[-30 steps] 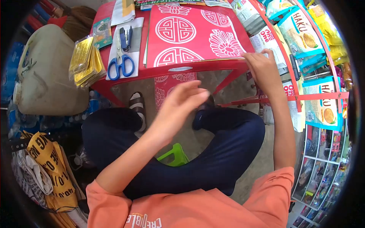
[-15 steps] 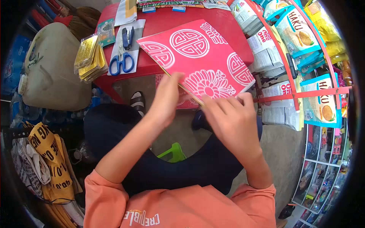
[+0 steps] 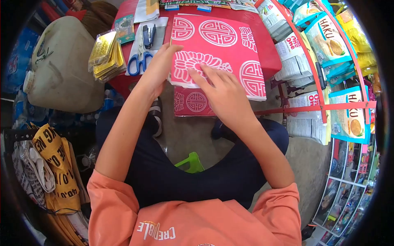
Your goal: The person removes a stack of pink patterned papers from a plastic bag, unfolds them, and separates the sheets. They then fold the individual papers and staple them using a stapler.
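A stack of pink-red paper sheets (image 3: 217, 33) with white round emblems and flower prints lies at the near side of the red table (image 3: 269, 49). My left hand (image 3: 161, 67) grips the stack's left edge, thumb towards the top; its other fingers are partly hidden. My right hand (image 3: 225, 90) rests on the printed face, fingers stretched out and a little apart, holding nothing. Below the stack's near edge shows more red printed paper (image 3: 196, 101). Blue-handled scissors (image 3: 139, 61) and a dark blue stapler (image 3: 148, 37) lie left of the stack.
Packs of gold paper (image 3: 104, 55) sit at the table's left corner, near a large grey jerrycan (image 3: 65, 65). On the right, a red rack (image 3: 299, 108) holds hanging snack bags (image 3: 326, 35). A green plastic piece (image 3: 192, 163) shows between my knees.
The paper stack has turned from slanted to nearly square with the table and shifted up. My left hand moved up along its edge; my right hand went from the near edge onto the face.
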### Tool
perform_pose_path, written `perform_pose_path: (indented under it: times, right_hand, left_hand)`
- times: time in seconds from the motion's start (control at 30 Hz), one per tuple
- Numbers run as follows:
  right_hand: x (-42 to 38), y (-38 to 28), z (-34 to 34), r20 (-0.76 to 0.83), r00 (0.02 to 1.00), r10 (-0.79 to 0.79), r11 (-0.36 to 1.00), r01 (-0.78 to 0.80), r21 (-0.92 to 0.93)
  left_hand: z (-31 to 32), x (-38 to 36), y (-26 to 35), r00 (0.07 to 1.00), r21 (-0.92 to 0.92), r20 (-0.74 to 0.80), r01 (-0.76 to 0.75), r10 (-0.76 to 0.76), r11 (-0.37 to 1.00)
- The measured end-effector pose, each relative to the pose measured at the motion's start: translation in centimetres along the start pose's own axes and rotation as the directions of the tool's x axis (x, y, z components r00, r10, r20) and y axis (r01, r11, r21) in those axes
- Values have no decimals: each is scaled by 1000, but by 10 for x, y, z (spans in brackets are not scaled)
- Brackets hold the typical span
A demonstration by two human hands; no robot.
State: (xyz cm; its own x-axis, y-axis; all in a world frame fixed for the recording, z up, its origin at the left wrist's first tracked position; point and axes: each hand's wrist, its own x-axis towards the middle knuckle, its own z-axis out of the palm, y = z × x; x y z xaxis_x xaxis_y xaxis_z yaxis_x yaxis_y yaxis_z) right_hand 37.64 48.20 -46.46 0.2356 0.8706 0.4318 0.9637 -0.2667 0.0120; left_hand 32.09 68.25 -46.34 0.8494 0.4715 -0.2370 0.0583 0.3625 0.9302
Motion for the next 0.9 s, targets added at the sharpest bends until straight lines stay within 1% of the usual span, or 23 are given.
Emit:
perform_pose_path:
  times: [0.03, 0.17, 0.27, 0.3, 0.37, 0.4, 0.47, 0.5, 0.57, 0.6, 0.63, 0.67, 0.7, 0.73, 0.77, 0.8, 0.83, 0.9]
  right_hand:
    - [6, 2, 7, -2, 1000, -20, 1000, 20, -4]
    - [22, 5, 20, -2, 999, -47, 999, 47, 8]
    - [26, 8, 25, 59, 998, 6, 999, -9, 49]
    - [25, 9, 27, 49, 999, 1, 998, -4, 64]
    - [28, 14, 34, 15, 1000, -18, 995, 16, 95]
    - [29, 15, 32, 35, 999, -41, 993, 37, 111]
    - [30, 19, 16, 81, 994, -78, 988, 66, 142]
    - [29, 25, 10, 54, 998, 19, 984, -29, 176]
    - [27, 42, -3, 14, 976, 216, 946, -213, 245]
    - [24, 54, -14, -20, 930, 368, 927, -365, 87]
    - [20, 68, -24, -81, 863, 498, 861, -503, -67]
    - [13, 80, -30, -29, 761, 648, 752, -645, -138]
    - [6, 94, -35, 5, 629, 777, 616, -758, -215]
    - [-4, 112, -36, 163, 544, 823, 562, -821, -95]
    - [-9, 124, -36, 325, 456, 829, 478, -878, 12]
    - [-14, 132, -34, 484, 370, 793, 369, -924, 101]
    - [-20, 136, -32, 512, 420, 749, 359, -907, 218]
    - [-27, 143, -21, 411, 519, 749, 471, -854, 221]
  left_hand:
    - [4, -13, 6, 1000, 87, -5, -13, 13, 996]
    - [1, -14, 5, 989, 211, 53, -149, 141, 966]
    - [-2, -15, -2, 991, 231, -1, -132, 136, 964]
    - [-3, -17, 5, 993, 201, 58, -111, 101, 973]
    - [-5, -16, -3, 996, 143, -10, -82, 85, 986]
    - [-6, -17, -6, 996, 115, -45, -70, 75, 991]
    - [-9, -22, -7, 995, 162, -21, -93, 97, 982]
    - [-10, -24, -7, 994, 184, -7, -106, 109, 977]
    - [-5, -28, -3, 994, 198, -37, -95, 105, 976]
    - [-3, -30, -2, 993, 202, -56, -88, 101, 976]
    - [-3, -31, 1, 995, 209, -39, -77, 87, 975]
    - [-3, -31, 0, 996, 213, -41, -74, 85, 974]
    - [-3, -31, 0, 995, 219, -42, -74, 85, 973]
    - [-3, -32, 0, 995, 226, -43, -74, 86, 971]
    - [-3, -33, 0, 996, 206, -35, -76, 85, 976]
    - [-4, -32, 0, 995, 217, -55, -68, 82, 974]
    - [-6, -32, -1, 994, 228, -73, -60, 78, 972]
    - [-6, -32, -4, 992, 249, -106, -37, 65, 968]
